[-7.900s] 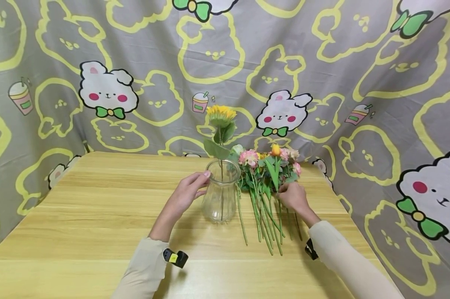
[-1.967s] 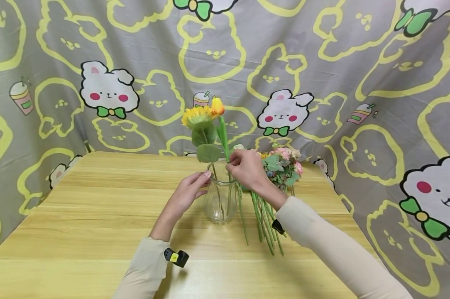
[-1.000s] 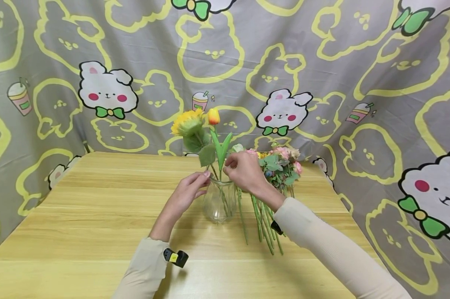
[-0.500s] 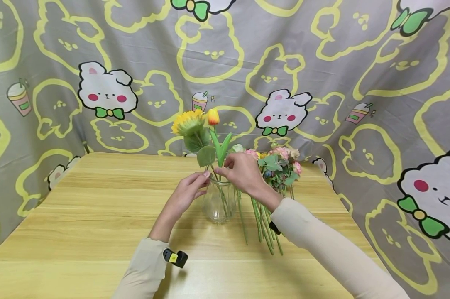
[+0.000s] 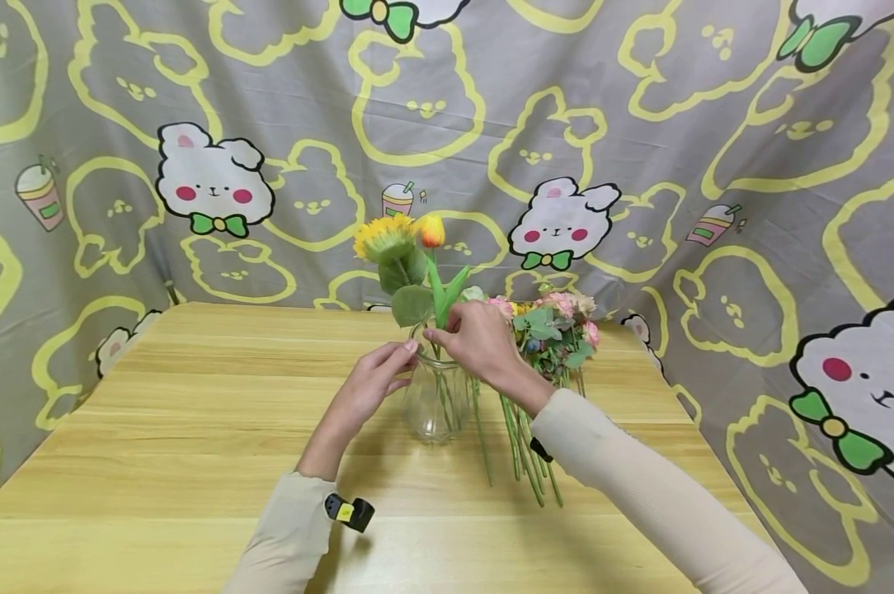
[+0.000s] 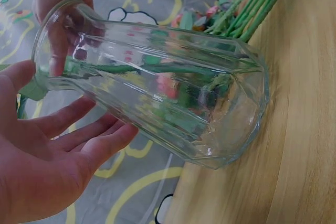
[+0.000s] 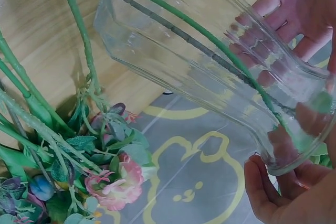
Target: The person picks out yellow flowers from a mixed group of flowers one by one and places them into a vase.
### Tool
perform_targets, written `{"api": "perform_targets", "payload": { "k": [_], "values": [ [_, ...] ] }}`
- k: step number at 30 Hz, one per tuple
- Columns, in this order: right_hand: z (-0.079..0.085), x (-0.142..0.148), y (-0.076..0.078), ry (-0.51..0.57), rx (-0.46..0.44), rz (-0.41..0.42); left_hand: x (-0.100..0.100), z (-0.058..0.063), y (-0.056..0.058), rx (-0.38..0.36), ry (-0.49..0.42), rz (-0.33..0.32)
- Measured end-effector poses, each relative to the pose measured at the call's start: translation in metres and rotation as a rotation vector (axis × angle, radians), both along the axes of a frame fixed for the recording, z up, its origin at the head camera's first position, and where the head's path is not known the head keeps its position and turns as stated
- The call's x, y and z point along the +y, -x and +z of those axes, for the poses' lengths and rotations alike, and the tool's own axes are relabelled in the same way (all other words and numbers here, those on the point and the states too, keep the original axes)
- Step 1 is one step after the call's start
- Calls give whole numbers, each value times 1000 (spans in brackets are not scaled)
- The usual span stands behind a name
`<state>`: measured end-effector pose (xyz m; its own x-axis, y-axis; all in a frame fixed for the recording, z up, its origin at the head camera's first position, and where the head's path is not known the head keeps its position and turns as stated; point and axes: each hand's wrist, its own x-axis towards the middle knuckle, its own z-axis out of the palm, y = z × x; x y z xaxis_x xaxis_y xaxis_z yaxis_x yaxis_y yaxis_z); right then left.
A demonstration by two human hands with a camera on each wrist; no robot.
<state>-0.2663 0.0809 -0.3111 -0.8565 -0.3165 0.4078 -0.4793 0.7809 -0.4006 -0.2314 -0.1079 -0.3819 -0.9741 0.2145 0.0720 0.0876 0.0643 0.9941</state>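
A clear glass vase (image 5: 434,417) stands upright on the table. My left hand (image 5: 369,378) holds its neck from the left, thumb at the rim; fingertips touch the glass in the left wrist view. A yellow sunflower (image 5: 386,239) and an orange tulip (image 5: 432,233) rise out of the mouth, leaning left. My right hand (image 5: 484,342) is over the right of the rim and pinches the stems there; its fingers partly hide the grip. Through the glass, the right wrist view has a green stem (image 7: 210,38) and a darker stem (image 7: 181,34) inside.
Right of the vase lies a bunch of artificial flowers (image 5: 554,326), pink blooms and leaves at the back, with several green stems (image 5: 524,445) toward me. The wooden table (image 5: 195,429) meets a patterned curtain (image 5: 306,107) behind. Each wrist carries a black camera band (image 5: 350,511).
The tulip has gone from the bunch into the vase beside the sunflower. Over the last half second both blooms have shifted slightly right. My left hand has stayed at the vase neck.
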Motion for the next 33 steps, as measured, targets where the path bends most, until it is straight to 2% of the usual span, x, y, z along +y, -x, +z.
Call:
{"api": "perform_targets", "payload": {
  "k": [20,33],
  "values": [
    [5,7,0,30,27,6,0,0,0,-9,-2,-10],
    [18,40,10,165,57,-63,1,3,-1,-11,-24,-7]
  ]
}}
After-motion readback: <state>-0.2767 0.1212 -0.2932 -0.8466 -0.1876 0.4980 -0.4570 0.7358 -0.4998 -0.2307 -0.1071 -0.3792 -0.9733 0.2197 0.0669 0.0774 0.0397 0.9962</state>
